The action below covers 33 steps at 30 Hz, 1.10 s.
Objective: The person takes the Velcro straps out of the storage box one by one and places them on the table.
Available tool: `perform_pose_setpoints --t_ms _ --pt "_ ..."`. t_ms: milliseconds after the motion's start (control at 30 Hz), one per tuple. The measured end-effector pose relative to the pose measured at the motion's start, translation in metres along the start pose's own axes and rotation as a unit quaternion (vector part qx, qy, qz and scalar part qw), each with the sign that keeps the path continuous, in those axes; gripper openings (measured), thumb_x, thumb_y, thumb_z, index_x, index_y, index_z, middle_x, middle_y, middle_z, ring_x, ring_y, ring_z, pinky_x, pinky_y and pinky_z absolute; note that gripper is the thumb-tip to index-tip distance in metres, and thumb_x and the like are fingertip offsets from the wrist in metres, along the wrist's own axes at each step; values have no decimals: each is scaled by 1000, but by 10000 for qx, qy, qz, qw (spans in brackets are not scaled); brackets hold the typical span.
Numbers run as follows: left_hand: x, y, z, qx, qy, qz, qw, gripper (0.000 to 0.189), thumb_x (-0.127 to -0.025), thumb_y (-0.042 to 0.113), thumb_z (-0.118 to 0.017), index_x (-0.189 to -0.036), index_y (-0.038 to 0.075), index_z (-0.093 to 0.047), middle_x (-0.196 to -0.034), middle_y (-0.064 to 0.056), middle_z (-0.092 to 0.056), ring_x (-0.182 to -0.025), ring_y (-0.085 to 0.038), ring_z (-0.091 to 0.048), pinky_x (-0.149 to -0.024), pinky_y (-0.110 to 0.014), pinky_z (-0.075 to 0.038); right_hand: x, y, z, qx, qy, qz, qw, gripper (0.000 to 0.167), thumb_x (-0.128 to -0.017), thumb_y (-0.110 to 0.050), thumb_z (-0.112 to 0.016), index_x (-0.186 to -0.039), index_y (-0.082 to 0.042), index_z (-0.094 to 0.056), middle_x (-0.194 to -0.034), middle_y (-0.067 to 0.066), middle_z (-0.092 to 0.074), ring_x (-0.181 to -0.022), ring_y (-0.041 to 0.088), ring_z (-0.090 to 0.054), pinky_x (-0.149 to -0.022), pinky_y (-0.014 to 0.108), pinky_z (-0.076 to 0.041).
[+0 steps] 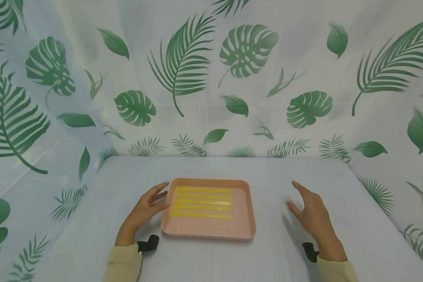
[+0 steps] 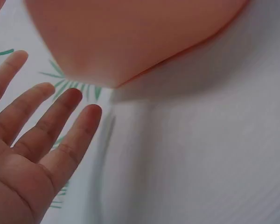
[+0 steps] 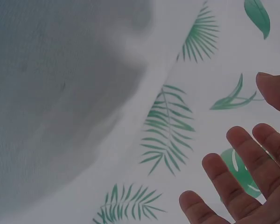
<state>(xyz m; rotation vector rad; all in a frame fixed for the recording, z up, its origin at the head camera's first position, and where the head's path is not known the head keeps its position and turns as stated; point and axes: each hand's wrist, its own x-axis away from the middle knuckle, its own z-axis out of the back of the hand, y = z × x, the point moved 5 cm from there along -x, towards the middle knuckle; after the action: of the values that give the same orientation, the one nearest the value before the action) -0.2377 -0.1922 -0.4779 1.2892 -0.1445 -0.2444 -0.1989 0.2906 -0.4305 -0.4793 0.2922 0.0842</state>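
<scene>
A shallow pink tray (image 1: 208, 231) lies on the table. Several long, thin yellow strips (image 1: 204, 202) are lined up side by side in it, their wider ends at the left; what they are exactly cannot be told. By the tray's left rim is my left hand (image 1: 144, 209), fingers spread and loosely bent, holding nothing. The left wrist view has that hand (image 2: 42, 149) beside the tray's outer wall (image 2: 130, 37), with a gap between fingertips and wall. My right hand (image 1: 311, 213) hovers to the right of the tray, fingers relaxed; its palm (image 3: 270, 210) holds nothing.
A white cloth (image 1: 268, 258) covers the table. Behind it and at both sides hang white curtains (image 1: 197, 117) printed with green leaves. A black wrist device (image 1: 149, 243) sits at the left cuff and another black device (image 1: 310, 252) at the right cuff.
</scene>
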Motion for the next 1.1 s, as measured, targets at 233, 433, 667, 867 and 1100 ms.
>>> perform_pose_setpoints --t_ms 233,433,667,867,1100 --pt "-8 -13 -8 653 -33 -7 9979 67 -102 3 -69 -163 -4 -41 -175 -22 -30 -157 -49 -33 -123 -57 -40 0 -8 -1 -252 288 278 9989 66 -88 3 -84 -148 9 -57 -141 36 -62 -123 59 -59 -101 73 -49" --pt "-7 -23 -9 726 -65 201 9971 69 -97 3 -73 -160 -7 -45 -176 -20 -25 -159 -47 -31 -128 -48 -33 -4 -20 -2 -591 40 325 9977 63 -91 2 -83 -148 5 -57 -144 32 -63 -130 56 -58 -106 72 -47" --pt "-5 -31 -9 1200 -404 25 9919 74 -98 -1 -69 -163 -10 -36 -176 -27 -20 -156 -53 -32 -108 -17 -47 -12 -38 -10 -1102 -218 361 9930 56 -93 0 -83 -145 3 -62 -140 28 -67 -130 51 -61 -108 69 -50" --pt "-6 -33 -8 1409 -484 66 9888 75 -98 -2 -69 -164 -11 -33 -175 -28 -22 -156 -52 -30 -110 -17 -46 -19 -54 -19 -1379 -331 420 9890 51 -92 1 -83 -141 2 -66 -136 25 -71 -127 48 -64 -109 65 -52" --pt "-9 -33 -7 1485 -540 32 9874 76 -98 -2 -70 -163 -13 -31 -173 -31 -25 -156 -54 -28 -109 -18 -48 -23 -70 -32 -1814 -490 561 9806 47 -92 4 -82 -138 4 -68 -133 24 -72 -122 45 -68 -107 61 -54"
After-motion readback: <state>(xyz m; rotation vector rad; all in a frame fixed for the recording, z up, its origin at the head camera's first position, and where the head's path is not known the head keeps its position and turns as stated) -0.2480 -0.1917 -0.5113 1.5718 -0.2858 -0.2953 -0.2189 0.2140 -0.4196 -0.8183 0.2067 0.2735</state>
